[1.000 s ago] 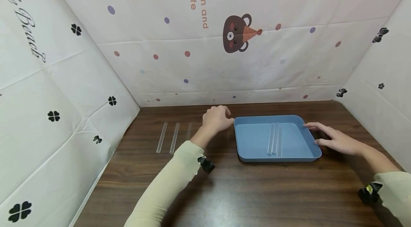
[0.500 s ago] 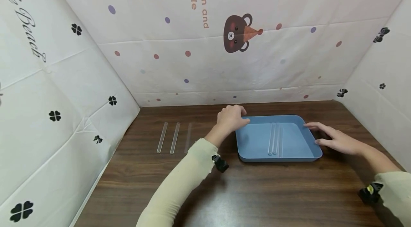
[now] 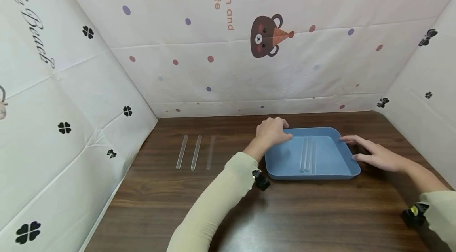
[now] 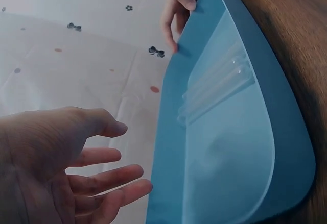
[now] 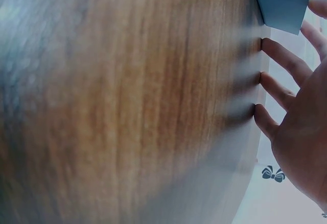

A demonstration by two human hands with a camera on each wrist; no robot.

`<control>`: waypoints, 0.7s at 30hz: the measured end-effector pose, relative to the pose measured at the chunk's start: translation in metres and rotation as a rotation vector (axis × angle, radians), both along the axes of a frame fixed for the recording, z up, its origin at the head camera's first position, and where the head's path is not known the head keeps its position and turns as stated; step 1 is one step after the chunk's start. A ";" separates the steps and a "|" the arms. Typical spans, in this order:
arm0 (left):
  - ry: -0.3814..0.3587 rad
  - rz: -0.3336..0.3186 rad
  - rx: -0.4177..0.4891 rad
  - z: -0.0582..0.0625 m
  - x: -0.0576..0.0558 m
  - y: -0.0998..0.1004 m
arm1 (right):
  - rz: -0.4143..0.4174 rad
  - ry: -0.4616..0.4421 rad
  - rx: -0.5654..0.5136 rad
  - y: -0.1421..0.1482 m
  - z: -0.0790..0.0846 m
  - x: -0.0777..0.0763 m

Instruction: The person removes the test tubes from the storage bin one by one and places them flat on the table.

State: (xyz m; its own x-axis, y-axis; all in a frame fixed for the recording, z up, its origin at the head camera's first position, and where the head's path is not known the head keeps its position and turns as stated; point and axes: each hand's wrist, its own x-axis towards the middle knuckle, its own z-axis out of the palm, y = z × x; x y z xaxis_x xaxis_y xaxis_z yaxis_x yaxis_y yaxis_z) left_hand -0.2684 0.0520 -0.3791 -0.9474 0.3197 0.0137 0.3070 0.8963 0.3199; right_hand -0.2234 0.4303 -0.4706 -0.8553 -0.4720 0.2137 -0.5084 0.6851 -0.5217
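A shallow blue tray (image 3: 331, 171) lies on the wooden table, with three clear test tubes (image 3: 307, 155) side by side in it. My left hand (image 3: 271, 131) hovers at the tray's left rear corner, fingers relaxed and holding nothing; the left wrist view shows the palm (image 4: 46, 152) and spread fingers beside the tray wall. On the tray's right side, my right hand (image 3: 379, 157) touches the edge with thumb and forefinger. Its other fingers (image 5: 278, 89) rest on the table in the right wrist view. Three more clear tubes (image 3: 196, 153) lie apart on the table's left, the third very faint.
White printed sheets enclose the table at the back (image 3: 213, 74), on the left (image 3: 71, 157) and on the right (image 3: 420, 125). A dark brown wooden tabletop (image 3: 149, 212) extends in front of the tray. Small black devices (image 3: 261, 180) are strapped to both wrists.
My left hand has moved right, from beside the tray's left edge to over its left rear corner. The right hand and the tubes stay put; the camera view shifts slightly.
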 end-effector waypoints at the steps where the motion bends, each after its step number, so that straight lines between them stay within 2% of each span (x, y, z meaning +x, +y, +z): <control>1: -0.003 0.001 -0.004 -0.001 0.000 0.003 | 0.000 0.001 0.000 0.000 0.000 0.000; 5: -0.007 0.005 -0.013 -0.006 0.000 0.012 | -0.002 -0.003 0.001 0.000 -0.001 0.000; 13: -0.011 0.000 0.010 -0.024 -0.005 0.024 | 0.011 -0.010 -0.020 0.001 0.001 -0.001; 18: -0.063 0.012 0.016 -0.052 -0.022 0.040 | 0.010 -0.001 -0.012 0.001 0.001 0.000; 21: -0.092 0.019 0.006 -0.059 -0.025 0.048 | 0.009 0.005 -0.007 0.001 0.000 0.000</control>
State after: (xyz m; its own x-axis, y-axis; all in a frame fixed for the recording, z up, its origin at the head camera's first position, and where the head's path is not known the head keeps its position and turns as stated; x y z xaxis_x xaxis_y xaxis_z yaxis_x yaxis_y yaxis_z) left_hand -0.2936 0.0997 -0.4382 -0.9507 0.3017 -0.0723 0.2588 0.8998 0.3513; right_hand -0.2232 0.4308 -0.4710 -0.8501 -0.4779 0.2211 -0.5168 0.6768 -0.5242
